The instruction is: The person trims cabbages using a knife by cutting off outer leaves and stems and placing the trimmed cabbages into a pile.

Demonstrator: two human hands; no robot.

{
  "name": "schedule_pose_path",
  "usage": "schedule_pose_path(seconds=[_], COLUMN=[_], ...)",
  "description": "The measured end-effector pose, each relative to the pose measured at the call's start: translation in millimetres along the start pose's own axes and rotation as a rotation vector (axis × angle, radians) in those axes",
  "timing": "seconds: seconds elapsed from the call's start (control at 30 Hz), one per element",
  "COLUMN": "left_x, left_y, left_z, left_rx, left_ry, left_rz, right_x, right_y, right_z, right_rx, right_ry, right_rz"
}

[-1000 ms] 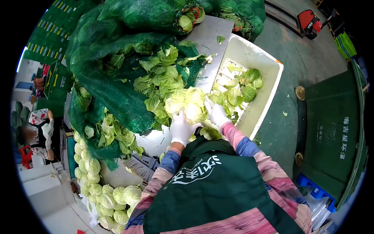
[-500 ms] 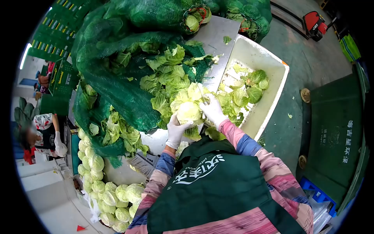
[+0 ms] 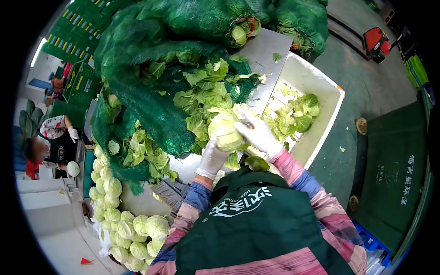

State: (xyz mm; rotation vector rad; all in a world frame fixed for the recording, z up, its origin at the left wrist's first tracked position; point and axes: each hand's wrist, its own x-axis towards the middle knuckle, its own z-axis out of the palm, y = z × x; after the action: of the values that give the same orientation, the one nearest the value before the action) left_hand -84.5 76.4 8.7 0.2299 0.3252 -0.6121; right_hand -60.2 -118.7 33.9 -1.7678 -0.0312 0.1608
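A pale green cabbage (image 3: pixel 224 130) is held up in front of my apron. My white-gloved left hand (image 3: pixel 213 158) cups it from below and the left, fingers curled against its underside. My right hand (image 3: pixel 261 134), also gloved, presses its fingers on the right side of the same cabbage. Something small and dark shows between the right thumb and fingers; I cannot make out what it is. Loose outer leaves (image 3: pixel 204 94) lie just beyond the cabbage on green netting. Another leaf (image 3: pixel 257 163) is right below my right hand, near the apron.
A white bin (image 3: pixel 316 82) with trimmed leaves stands to the right of the metal table (image 3: pixel 266 50). Green net sacks (image 3: pixel 192 20) of cabbages lie at the back. Trimmed cabbages (image 3: pixel 137 229) are piled at left. A co-worker (image 3: pixel 57 137) stands far left; a green wheeled bin (image 3: pixel 389 169) stands right.
My right hand has shifted over the cabbage's right side, and my left hand sits further under it. The view has moved slightly. The co-worker's hand has risen away from a cabbage.
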Motion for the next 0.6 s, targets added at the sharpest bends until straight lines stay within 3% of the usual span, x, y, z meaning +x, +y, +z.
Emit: schedule_pose_path(seconds=[0.03, 0.07, 0.13, 0.2, 0.23, 0.4, 0.47, 0.5, 0.53, 0.6], left_x=[4, 6, -3, -13, -13, 11, 18, 20, 23, 31], left_y=[0, 0, 0, 1, -2, -21, -25, -25, -27, -31], left_z=[4, 7, 15, 18, 12, -23, -27, -30, -30, -27], left_rx=[0.357, 0.712, 0.65, 0.906, 1.079, 1.108, 1.776, 1.927, 1.922, 2.158], left_ry=[0.018, 0.038, 0.08, 0.204, 0.204, 0.375, 0.618, 0.54, 0.537, 0.444], left_rz=[0.154, 0.311, 0.312, 0.328, 0.404, 0.395, 0.417, 0.54, 0.538, 0.81], right_x=[0, 1, 4, 6, 13, 26, 18, 11, 3, -13], right_y=[5, 9, 10, 5, 41, 77, 74, 80, 77, 62], right_z=[8, 12, 11, 3, 15, 24, 22, 21, 19, 11], right_rx=[-0.035, -0.02, -0.009, 0.049, -0.038, -0.394, -0.622, -0.647, -0.652, -0.714], right_ry=[0.004, 0.011, 0.014, -0.063, 0.058, 0.074, 0.032, 0.002, 0.002, 0.001], right_rz=[-0.048, 0.056, 0.154, 0.352, 0.127, 0.18, 0.208, 0.14, 0.143, 0.098])
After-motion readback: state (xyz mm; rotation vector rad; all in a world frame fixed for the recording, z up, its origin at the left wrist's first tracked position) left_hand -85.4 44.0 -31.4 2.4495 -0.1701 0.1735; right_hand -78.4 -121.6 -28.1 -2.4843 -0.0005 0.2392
